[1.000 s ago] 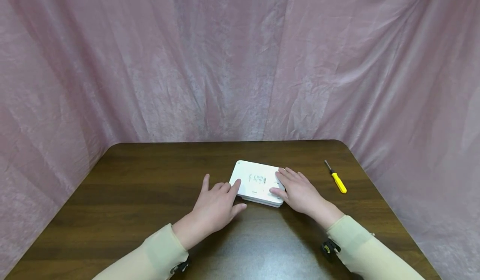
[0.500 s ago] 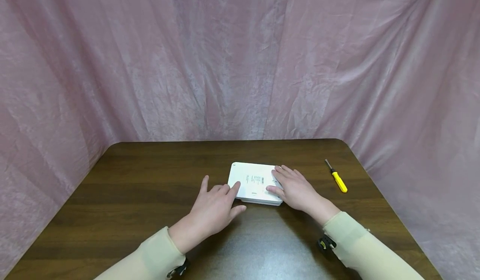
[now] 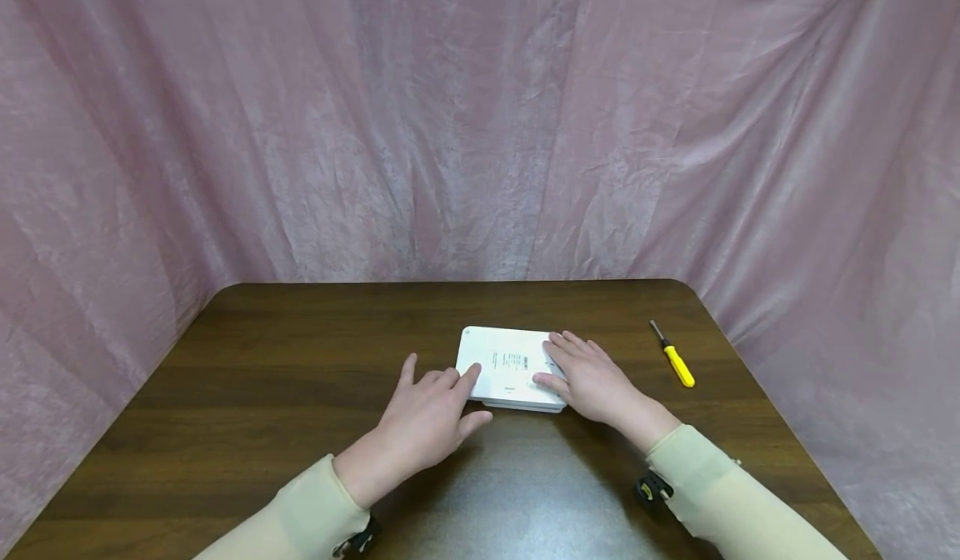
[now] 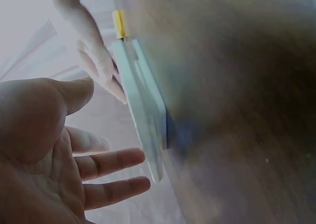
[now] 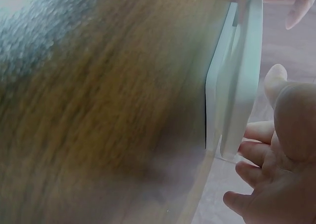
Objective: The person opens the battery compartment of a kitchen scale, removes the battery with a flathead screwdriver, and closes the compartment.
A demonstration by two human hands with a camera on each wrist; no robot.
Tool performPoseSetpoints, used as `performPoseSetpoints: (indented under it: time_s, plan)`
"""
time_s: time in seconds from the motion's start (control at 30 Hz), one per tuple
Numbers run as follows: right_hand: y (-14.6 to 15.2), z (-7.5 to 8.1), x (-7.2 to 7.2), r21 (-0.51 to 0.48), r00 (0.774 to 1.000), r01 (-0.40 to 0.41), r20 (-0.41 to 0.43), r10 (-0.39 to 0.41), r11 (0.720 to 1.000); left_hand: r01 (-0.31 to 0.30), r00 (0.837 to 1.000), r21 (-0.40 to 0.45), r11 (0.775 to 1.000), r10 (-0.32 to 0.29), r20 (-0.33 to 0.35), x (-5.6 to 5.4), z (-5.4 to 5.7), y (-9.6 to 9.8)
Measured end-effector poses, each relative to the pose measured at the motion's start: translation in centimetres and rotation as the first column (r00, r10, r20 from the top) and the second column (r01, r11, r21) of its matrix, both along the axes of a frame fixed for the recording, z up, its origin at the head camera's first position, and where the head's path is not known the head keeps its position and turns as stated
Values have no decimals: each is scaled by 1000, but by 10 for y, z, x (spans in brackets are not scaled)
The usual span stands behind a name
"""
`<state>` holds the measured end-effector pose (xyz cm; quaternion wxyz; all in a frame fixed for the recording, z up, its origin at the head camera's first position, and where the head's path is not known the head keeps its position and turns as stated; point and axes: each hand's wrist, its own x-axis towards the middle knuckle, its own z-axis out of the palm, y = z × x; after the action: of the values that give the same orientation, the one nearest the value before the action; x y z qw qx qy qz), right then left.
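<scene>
A flat white device [image 3: 498, 368] with rounded corners lies on the table, a printed label on its upper face. In both wrist views it shows as a wider slab above a smaller plate. My left hand [image 3: 429, 414] is at its left side, index fingertip on the near left part of the upper face, thumb spread out in front. The right hand [image 3: 592, 377] rests on its right end with fingers extended, covering that end. From the left wrist, my left hand [image 4: 49, 150] shows spread fingers beside the slab edge [image 4: 143, 120]. Neither hand curls round the device.
A screwdriver [image 3: 678, 365] with a yellow handle lies at the right of the brown wooden table [image 3: 300, 360]. Pink curtains [image 3: 450, 127] hang behind the table and at both sides.
The white device has turned slightly and shifted a little to the left, its right end moving with my right hand. My left hand has hardly moved.
</scene>
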<state>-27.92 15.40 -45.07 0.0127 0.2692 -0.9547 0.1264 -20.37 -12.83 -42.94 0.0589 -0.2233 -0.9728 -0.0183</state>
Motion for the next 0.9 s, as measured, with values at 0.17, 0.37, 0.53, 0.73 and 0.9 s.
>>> performPoseSetpoints:
  time_s: [0.17, 0.37, 0.53, 0.73, 0.9]
  plan:
    - [0, 0, 1, -16, 1000, 0, -23, -1, 1000, 1, 1000, 61, 998, -2, 18, -9, 0, -4]
    - [-5, 0, 5, -18, 997, -17, -72, 15, 1000, 1, 996, 88, 996, -9, 91, -26, -4, -6]
    - [-12, 2, 8, -3, 995, -34, -90, 34, 999, 24, 989, 103, 994, -38, 141, -38, -9, -3]
    - [-17, 3, 9, 3, 991, -70, -110, 70, 998, 29, 984, 135, 990, -52, 169, -44, -12, 1]
    - [-21, 4, 8, 12, 989, -78, -127, 79, 997, 36, 981, 144, 989, -62, 182, -46, -14, 2]
